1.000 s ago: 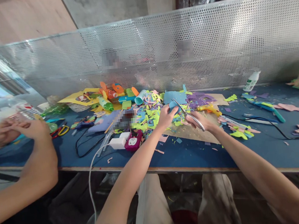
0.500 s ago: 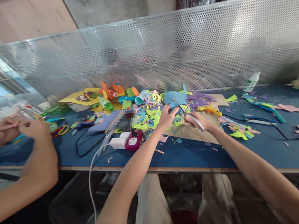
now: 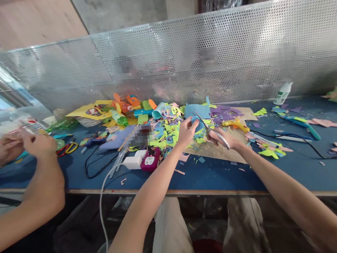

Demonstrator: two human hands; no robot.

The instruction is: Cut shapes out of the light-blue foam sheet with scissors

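Note:
My left hand [image 3: 187,131] pinches a small piece of blue paper [image 3: 196,121] between thumb and fingers. Close to its right, my right hand [image 3: 221,137] is wrapped round the handles of metal scissors [image 3: 202,121]. The blades point up and to the left, beside the blue piece; whether they touch it I cannot tell. Beyond both hands lies a larger light blue sheet [image 3: 196,110]. A heap of yellow-green paper scraps [image 3: 169,131] spreads to the left, and purple scraps [image 3: 224,113] lie behind the scissors. Brown paper [image 3: 218,152] is under my hands.
A magenta power adapter [image 3: 150,159] with a white plug and cable stands left of my forearm. Further left, a co-worker's hands [image 3: 38,145] are near red and yellow scissors [image 3: 67,148]. A glue bottle [image 3: 283,93], a hot glue gun [image 3: 302,120] and a black cord are at right.
My left hand and the blue piece have shifted very slightly left and down. The scissors stay in nearly the same place. The co-worker's hands have moved a little.

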